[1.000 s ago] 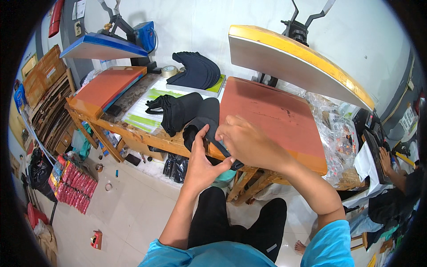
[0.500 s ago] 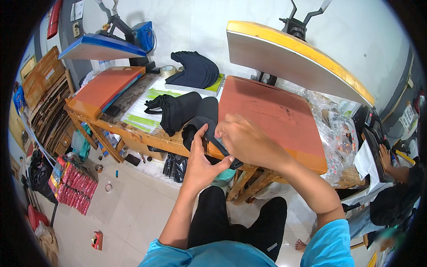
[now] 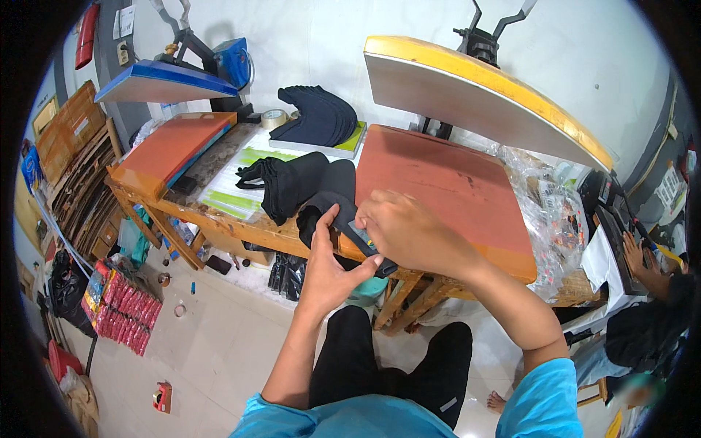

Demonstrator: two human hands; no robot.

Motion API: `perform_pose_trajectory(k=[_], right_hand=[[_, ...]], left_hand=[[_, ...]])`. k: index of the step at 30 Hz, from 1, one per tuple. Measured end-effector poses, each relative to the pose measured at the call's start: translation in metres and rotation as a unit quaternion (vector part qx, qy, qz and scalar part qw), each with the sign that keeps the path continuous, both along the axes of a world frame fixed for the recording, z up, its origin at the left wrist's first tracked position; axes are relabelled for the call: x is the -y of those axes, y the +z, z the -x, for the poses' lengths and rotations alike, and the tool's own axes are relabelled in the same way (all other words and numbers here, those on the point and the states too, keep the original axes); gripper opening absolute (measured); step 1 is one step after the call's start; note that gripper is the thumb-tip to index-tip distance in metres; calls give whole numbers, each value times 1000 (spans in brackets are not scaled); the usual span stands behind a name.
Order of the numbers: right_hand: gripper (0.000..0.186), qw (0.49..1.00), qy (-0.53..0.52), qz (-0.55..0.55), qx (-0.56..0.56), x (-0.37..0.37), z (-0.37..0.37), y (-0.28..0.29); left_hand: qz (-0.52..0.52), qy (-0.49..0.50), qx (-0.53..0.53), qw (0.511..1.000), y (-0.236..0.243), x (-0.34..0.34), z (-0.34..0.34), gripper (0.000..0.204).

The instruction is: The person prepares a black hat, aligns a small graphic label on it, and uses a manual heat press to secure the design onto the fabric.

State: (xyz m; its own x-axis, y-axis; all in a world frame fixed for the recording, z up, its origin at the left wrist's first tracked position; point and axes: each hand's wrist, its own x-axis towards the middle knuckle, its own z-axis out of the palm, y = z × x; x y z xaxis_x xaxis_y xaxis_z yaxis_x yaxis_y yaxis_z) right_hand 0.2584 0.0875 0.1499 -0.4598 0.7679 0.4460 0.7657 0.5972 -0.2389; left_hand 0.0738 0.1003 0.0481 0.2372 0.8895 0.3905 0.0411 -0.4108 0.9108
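My left hand (image 3: 328,259) grips a dark curved visor piece (image 3: 349,219) in front of me, its thumb and fingers bent around the near end. Over that piece my right hand (image 3: 401,230) is closed, fingertips pinched together. A small patch of grey-blue and yellow shows under its fingers; what it belongs to is too hidden to name. Beyond the left hand, a bunch of black folded cloth pieces (image 3: 288,182) lies at the table's front edge, against the held piece. Farther back, several dark curved visor pieces (image 3: 314,117) are stacked on a green-and-white block (image 3: 350,144).
At right, a heat press with a raised yellow-edged plate (image 3: 489,95) stands over a reddish pad (image 3: 445,190). A blue heat press (image 3: 168,80) is at left. Tape rolls (image 3: 274,119) lie at the back. A co-worker's hand (image 3: 634,255) shows far right.
My right hand has shifted very slightly, and a bit of yellow now shows beneath its fingers. The left hand keeps its grip; the view has tilted a little.
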Motion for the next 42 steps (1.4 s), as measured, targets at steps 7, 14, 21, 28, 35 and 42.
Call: perform_pose_trajectory(k=[7,14,21,28,35,42], right_hand=[[13,999,-7,-27,20,4,0,5],[23,998,53,8,-45,-16,-4,14],[37,989,100,107,-34,-26,-1,17],[38,985,123,114,-36,-34,1,17],[34,985,150,80,16,-40,1,16],[31,991,109,-56,-55,12,-15,11]], left_hand=[[-4,7,-16,1000,1,-1,0,109],[-26,-2,-3,1000,-2,-4,-1,103],[-26,-11,19,999,-3,-6,-3,105],[-16,-3,-2,1000,-2,-2,-1,98],[-29,-9,-3,1000,3,-3,-1,99],[22,-17,10,1000,6,0,-1,111]])
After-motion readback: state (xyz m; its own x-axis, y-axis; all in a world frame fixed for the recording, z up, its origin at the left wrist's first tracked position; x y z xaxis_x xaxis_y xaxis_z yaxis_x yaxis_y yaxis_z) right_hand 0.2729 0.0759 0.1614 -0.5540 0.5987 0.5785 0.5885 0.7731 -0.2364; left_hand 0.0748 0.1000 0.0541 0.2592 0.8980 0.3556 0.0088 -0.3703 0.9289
